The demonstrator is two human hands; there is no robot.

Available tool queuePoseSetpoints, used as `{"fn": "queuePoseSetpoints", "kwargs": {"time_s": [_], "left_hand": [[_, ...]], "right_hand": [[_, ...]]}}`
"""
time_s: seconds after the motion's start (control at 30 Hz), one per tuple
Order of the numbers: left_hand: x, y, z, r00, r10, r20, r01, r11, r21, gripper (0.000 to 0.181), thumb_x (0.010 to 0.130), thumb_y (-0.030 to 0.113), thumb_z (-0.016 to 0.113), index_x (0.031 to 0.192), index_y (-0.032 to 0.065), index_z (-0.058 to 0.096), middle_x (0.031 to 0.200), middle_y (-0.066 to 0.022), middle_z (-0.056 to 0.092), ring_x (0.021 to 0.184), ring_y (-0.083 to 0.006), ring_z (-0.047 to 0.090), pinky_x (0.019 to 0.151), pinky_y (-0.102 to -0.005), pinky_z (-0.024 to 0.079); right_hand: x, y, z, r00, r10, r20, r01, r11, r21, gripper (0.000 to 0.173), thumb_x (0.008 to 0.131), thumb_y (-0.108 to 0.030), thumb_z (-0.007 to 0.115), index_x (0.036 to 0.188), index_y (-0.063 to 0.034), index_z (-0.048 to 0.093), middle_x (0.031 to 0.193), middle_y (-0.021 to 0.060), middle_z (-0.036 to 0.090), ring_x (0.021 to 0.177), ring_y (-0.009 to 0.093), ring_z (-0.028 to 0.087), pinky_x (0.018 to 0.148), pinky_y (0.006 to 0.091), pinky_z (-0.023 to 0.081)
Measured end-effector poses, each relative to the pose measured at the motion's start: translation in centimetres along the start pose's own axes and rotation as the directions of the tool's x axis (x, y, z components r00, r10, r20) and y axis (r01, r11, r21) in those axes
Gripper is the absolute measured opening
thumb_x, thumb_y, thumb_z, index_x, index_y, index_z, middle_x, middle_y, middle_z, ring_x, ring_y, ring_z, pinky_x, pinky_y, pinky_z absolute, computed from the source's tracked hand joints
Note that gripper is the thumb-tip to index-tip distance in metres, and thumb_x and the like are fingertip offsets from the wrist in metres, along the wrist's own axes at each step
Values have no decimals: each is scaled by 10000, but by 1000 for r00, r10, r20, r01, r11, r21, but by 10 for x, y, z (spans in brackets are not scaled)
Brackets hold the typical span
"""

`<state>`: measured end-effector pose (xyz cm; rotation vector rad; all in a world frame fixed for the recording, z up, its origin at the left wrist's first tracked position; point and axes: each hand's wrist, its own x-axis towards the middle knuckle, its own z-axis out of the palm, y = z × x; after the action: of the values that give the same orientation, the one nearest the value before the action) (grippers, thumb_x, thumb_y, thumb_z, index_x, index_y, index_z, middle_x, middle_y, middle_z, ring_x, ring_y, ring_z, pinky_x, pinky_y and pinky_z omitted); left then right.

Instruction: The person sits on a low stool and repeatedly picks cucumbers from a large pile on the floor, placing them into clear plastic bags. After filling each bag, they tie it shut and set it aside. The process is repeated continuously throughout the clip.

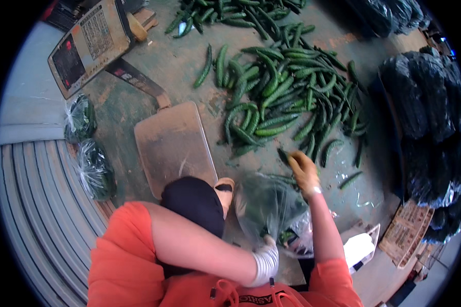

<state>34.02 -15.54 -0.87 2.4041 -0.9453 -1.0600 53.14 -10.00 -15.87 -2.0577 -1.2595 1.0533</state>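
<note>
My right hand (304, 170), in a tan work glove, grips a dark green cucumber (282, 155) at the near edge of a loose heap of cucumbers (280, 94). Just below it a clear plastic bag (253, 203) spreads before me, with some green showing through the film. My left hand (269, 249), in a glove with a white ribbed cuff, holds the near side of this bag; its fingers are partly hidden. A second bundle of clear plastic (305, 238) lies under my right forearm.
A platform scale (176, 146) with a tilted display head (88, 48) stands at left. Two filled bags (96, 170) lie beyond it by corrugated metal (38, 199). Dark bagged stacks (426, 96) line the right side. A white basket (372, 234) and a crate (407, 232) sit lower right.
</note>
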Motion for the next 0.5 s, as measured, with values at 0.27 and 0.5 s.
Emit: {"fn": "queuePoseSetpoints", "kwargs": {"time_s": [0.27,0.5], "left_hand": [[-5,-34,7,957,-174,-234,90,940,-329,248,749,148,569,902,-11,683,778,-148,667,727,-310,636,612,-544,443],[-10,-34,8,938,-208,-278,105,933,-344,238,744,150,570,884,0,691,783,-147,667,724,-303,631,612,-539,444]], "right_hand": [[244,-93,143,941,249,227,-129,889,-440,648,852,-452,531,1418,-211,325,1297,338,420,1255,390,406,1019,394,366],[203,1,125,994,-109,-16,110,978,177,353,849,-365,574,1116,-138,615,1071,169,610,954,297,592,835,353,469]]}}
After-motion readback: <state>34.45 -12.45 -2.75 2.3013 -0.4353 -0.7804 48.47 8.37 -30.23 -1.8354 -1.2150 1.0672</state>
